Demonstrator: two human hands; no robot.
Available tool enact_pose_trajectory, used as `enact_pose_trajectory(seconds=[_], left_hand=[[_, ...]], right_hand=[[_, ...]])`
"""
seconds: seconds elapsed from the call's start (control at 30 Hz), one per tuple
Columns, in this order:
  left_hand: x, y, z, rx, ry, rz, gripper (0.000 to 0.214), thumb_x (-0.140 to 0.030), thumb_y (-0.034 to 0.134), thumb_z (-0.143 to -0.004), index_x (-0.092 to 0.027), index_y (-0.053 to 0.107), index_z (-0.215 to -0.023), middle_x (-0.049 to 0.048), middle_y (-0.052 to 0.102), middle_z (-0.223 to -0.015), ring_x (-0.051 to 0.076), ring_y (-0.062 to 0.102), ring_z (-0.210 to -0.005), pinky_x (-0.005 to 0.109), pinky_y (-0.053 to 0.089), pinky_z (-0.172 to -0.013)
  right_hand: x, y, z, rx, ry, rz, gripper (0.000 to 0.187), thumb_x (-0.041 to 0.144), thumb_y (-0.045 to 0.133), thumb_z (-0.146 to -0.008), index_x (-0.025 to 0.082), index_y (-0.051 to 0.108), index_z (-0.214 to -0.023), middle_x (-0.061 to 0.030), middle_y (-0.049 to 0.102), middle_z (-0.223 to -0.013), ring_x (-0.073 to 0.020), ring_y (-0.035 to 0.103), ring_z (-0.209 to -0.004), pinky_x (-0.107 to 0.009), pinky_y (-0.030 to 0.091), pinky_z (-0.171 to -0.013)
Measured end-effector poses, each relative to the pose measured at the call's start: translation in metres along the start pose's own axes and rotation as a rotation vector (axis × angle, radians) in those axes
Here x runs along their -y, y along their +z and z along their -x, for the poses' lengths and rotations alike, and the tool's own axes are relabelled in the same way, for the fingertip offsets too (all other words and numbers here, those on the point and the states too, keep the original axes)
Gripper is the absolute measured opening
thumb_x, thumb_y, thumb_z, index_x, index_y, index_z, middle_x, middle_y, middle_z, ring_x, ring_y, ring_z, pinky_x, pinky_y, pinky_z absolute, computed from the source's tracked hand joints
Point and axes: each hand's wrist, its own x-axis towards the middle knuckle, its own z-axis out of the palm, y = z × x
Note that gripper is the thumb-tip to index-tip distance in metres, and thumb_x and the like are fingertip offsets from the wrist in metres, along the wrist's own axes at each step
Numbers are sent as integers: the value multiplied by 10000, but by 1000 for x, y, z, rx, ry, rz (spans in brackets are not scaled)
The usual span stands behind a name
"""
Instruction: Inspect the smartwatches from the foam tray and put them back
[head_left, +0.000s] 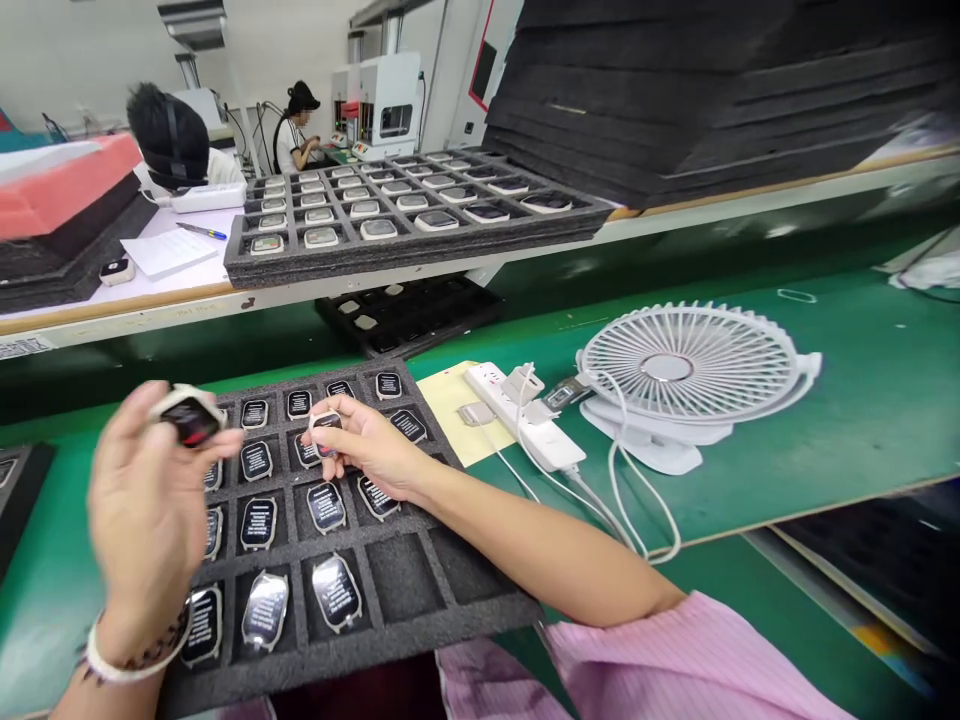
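Note:
My left hand (142,490) is raised above the left side of a black foam tray (405,580), its fingers closed around a smartwatch (189,415) without a strap. That watch has a pale case and a dark screen with a red patch. Over the middle of the tray, my right hand (367,445) pinches a second smartwatch case (325,432) between thumb and fingers. Several more watches, such as one (259,522) with white text on its lit screen, lie face up in the tray's compartments. My right forearm covers part of the tray's right side.
On the green bench (750,500) to the right are a white fan (690,365), a power strip (529,420) with cables, and a yellow sheet (442,395). A shelf above holds another watch tray (300,262) and stacked black foam (637,100). Two people sit beyond.

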Motion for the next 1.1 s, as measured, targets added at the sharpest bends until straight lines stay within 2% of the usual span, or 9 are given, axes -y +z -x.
enact_pose_trajectory(seconds=[0.07, 0.17, 0.33, 0.47, 0.53, 0.67, 0.8, 0.97, 1.1], left_hand=[[13, 7, -1, 11, -72, 36, 290, -376, 739, -842, -236, 634, -1073, 12, 696, -950, 146, 684, -714, 278, 594, -624], [30, 16, 2, 171, -224, -15, 394, -359, 812, -755, -177, 605, -1037, 3, 688, -851, 96, 626, -528, 221, 531, -508], [31, 27, 17, 433, -320, -6, 579, -231, 825, -701, -200, 527, -1196, 48, 671, -1070, 95, 660, -637, 240, 572, -602], [29, 34, 38, 655, -389, -86, 521, -198, 733, -767, -227, 482, -1223, 70, 638, -1167, 123, 678, -695, 311, 588, -682], [30, 37, 51, 775, -329, -255, 456, -182, 692, -800, -235, 498, -1209, 56, 655, -1095, 157, 669, -759, 343, 575, -722], [36, 43, 76, 941, 86, -667, 380, -138, 740, -766, -214, 581, -1103, 81, 628, -1118, 257, 575, -1007, 462, 516, -911], [48, 44, 91, 907, 284, -897, 433, -247, 810, -766, -180, 602, -1141, 122, 571, -1183, 294, 520, -1054, 496, 504, -924], [46, 32, 96, 849, 555, -1087, 731, -519, 813, -759, -203, 534, -1357, 173, 548, -1284, 347, 521, -1120, 505, 482, -919], [27, -9, 87, 523, 687, -1114, 603, -459, 746, -840, -287, 539, -1380, 150, 550, -1318, 356, 528, -1183, 506, 415, -991]], right_hand=[[1, 0, 0, 1, -9, -4, 365, 326, 809, -756, 192, 578, -1005, 1, 721, -819, -91, 642, -469, -160, 458, -429], [7, -1, 4, 23, -2, -43, 314, 278, 733, -789, 192, 590, -1055, -11, 723, -850, -128, 694, -547, -208, 527, -495], [23, -10, 28, 61, -25, -65, 463, 125, 669, -728, 200, 566, -1173, 0, 703, -876, -153, 731, -695, -253, 591, -651], [26, -27, 66, 89, -63, 42, 616, 95, 724, -765, 236, 486, -1315, -7, 658, -1025, -122, 718, -759, -248, 593, -729], [24, -36, 90, 116, -49, 139, 605, 132, 713, -829, 236, 449, -1363, -15, 641, -1022, -131, 714, -781, -272, 598, -752], [20, -53, 137, 111, -59, 599, 466, 171, 641, -898, 233, 504, -1339, -63, 635, -1061, -191, 693, -892, -351, 605, -810], [15, -64, 165, 75, -240, 1112, 402, 188, 655, -876, 251, 595, -1269, -123, 549, -1257, -288, 564, -1197, -472, 508, -1029], [6, -74, 177, 42, -252, 1259, 563, 289, 650, -925, 291, 477, -1461, -141, 446, -1401, -321, 435, -1363, -529, 409, -1130], [2, -86, 179, -100, -229, 1209, 595, 431, 620, -961, 283, 441, -1509, -148, 409, -1480, -320, 396, -1421, -505, 396, -1153]])
